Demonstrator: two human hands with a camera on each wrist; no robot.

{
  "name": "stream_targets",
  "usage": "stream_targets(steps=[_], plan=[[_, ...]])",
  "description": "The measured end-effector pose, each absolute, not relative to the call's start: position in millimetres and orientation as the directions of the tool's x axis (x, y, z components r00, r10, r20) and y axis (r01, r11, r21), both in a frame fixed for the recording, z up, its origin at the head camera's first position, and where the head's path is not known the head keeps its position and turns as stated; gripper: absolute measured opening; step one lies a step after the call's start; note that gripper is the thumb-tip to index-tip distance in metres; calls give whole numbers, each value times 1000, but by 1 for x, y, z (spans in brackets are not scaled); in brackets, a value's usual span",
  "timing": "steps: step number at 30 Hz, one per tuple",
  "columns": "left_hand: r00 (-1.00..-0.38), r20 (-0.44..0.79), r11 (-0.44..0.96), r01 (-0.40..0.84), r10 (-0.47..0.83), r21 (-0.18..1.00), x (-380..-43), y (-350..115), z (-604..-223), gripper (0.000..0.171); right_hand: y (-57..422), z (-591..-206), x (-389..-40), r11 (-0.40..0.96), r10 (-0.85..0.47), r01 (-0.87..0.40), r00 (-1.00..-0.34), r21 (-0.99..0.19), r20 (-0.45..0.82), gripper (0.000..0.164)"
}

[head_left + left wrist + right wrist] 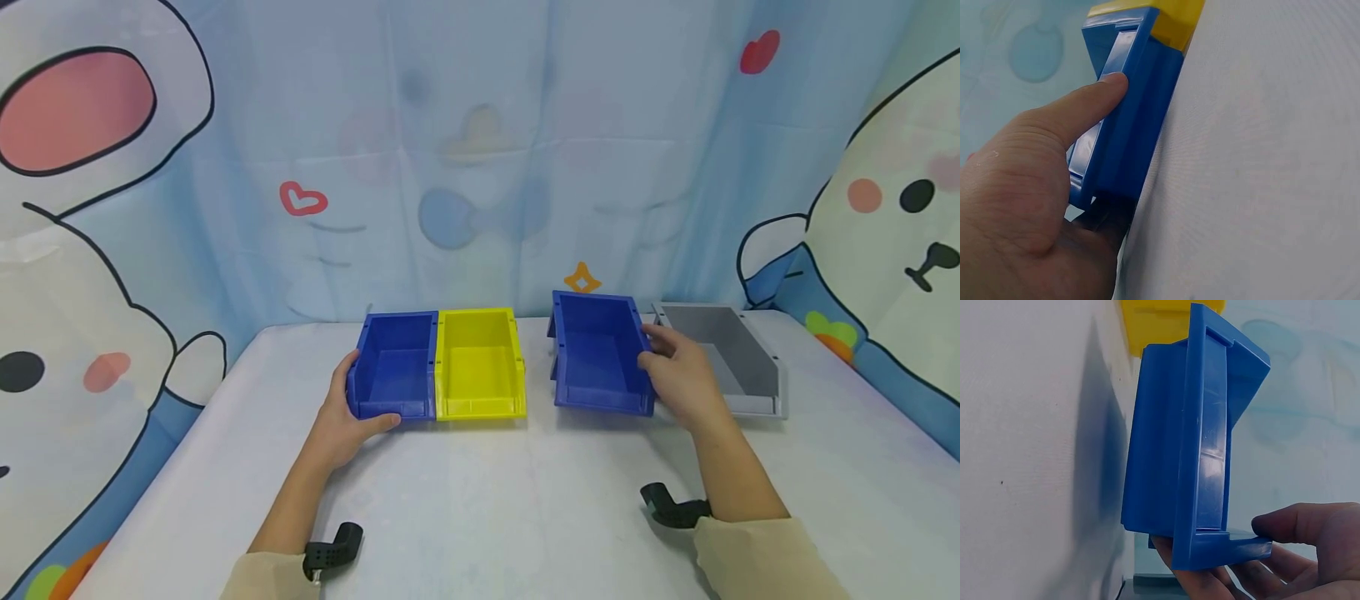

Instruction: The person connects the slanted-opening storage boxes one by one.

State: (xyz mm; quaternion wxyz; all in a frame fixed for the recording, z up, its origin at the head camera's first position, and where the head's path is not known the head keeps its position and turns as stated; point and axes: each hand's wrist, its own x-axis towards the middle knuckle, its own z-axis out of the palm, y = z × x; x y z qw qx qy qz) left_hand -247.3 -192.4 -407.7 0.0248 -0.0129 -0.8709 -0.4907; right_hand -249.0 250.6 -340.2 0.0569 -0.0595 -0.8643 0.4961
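Observation:
At the left, a blue bin stands against a yellow bin on the white table. My left hand grips the blue bin by its left side, the thumb lying on its front edge. A second blue bin is raised a little off the table and tilted, its shadow below it. My right hand pinches that bin's right wall, thumb inside and fingers beneath or outside, as the right wrist view shows. Behind the right hand stands a grey bin, partly covered by the hand.
A printed curtain hangs right behind the table's back edge, close to the bins. A gap separates the yellow bin from the raised blue one. Each wrist wears a black camera mount.

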Motion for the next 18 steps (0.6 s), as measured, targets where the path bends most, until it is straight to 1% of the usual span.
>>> stream_targets(steps=[9, 18], plan=[[-998, 64, 505, 58, 6, 861, -248, -192, -408, 118, 244, -334, -249, 483, 202, 58, -978, -874, 47, 64], [-998, 61, 507, 55, 5, 860, -248, -192, -407, 117, 236, -330, -247, 451, 176, 37, -983, -892, 48, 65]])
